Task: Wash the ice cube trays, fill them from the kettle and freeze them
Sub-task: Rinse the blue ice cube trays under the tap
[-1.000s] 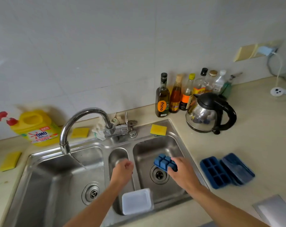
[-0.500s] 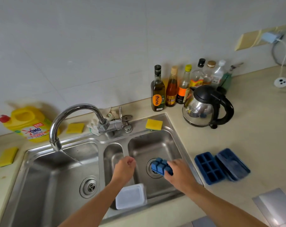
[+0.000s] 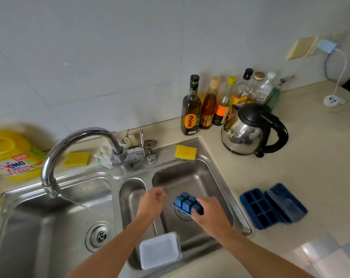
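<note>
My right hand [image 3: 211, 215] grips a blue ice cube tray [image 3: 187, 202] upside down over the drain of the right sink basin [image 3: 192, 177]. My left hand [image 3: 152, 200] hovers beside it over the divider, fingers loosely curled and holding nothing. A second blue ice cube tray [image 3: 259, 208] lies open side up on the counter to the right, next to a blue lid [image 3: 287, 202]. The steel and black kettle [image 3: 250, 131] stands on the counter behind them. The tap [image 3: 69, 143] arches over the left basin.
A white plastic container [image 3: 159, 250] sits in the narrow middle basin. Yellow sponges [image 3: 185, 152] lie on the sink's back rim. Several bottles [image 3: 191, 109] line the wall beside the kettle. A yellow detergent jug [image 3: 11, 155] stands far left.
My right hand has carried the tray slightly toward me and lower over the right basin's drain. My left hand has stayed close beside it.
</note>
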Demonstrator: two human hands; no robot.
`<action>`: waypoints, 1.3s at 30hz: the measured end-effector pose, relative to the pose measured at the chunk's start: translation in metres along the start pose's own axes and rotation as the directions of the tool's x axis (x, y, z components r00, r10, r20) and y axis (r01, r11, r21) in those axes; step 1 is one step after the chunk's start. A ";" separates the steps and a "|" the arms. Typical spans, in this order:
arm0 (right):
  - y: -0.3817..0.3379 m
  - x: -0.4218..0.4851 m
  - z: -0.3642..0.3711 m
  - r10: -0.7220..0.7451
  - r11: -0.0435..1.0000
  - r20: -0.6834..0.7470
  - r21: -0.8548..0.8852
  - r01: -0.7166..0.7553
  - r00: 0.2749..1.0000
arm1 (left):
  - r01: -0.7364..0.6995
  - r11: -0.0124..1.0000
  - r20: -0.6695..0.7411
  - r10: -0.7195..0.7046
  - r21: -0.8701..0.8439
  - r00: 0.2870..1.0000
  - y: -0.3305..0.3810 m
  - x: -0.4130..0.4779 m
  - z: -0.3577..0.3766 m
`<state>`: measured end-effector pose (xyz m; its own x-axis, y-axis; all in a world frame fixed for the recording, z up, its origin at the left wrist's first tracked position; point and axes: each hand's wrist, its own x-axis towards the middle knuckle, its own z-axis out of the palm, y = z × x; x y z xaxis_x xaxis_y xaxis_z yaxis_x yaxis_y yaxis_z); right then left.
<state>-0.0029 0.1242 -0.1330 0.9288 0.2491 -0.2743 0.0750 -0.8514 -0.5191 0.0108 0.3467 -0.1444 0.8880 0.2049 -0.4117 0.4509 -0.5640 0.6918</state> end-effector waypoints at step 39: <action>0.213 -0.060 -0.191 0.115 0.991 -0.113 0.085 -0.106 0.987 | -0.344 0.919 0.021 0.347 0.191 0.938 0.200 -0.046 0.177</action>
<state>0.0268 -0.1602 -0.0721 0.9662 0.0957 -0.2393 -0.0549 -0.8308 -0.5538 0.0439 0.0826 -0.0924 0.9872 -0.0198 -0.1586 0.0919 -0.7414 0.6647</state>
